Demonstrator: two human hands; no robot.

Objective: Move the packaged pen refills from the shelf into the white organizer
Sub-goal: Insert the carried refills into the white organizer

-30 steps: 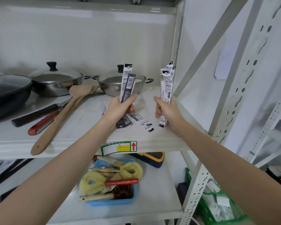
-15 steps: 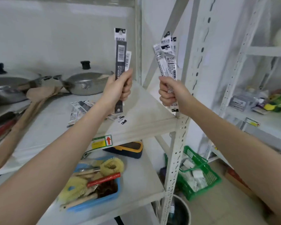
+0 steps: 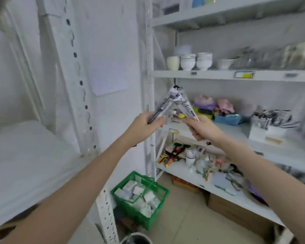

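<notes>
My left hand (image 3: 144,125) grips a few packaged pen refills (image 3: 163,107), dark and white strips slanting up to the right. My right hand (image 3: 203,129) grips another bunch of packaged pen refills (image 3: 185,104) slanting up to the left. The tops of the two bunches meet in front of the right shelving unit. A white organizer (image 3: 264,132) stands on the middle shelf at the right, with several black and white packets sticking out of it. It lies to the right of both hands. The first shelf (image 3: 25,164) is at the left, blurred.
A perforated white upright (image 3: 79,85) stands between the two shelving units. White bowls (image 3: 188,61) sit on the upper right shelf. Mixed small goods lie on the shelf below my hands. A green basket (image 3: 141,196) of white packs and a cardboard box (image 3: 232,210) are on the floor.
The view has swung right from the pots shelf to the right shelving unit. Both hands have carried their refill packets along, and the bunches now lean together at the top.
</notes>
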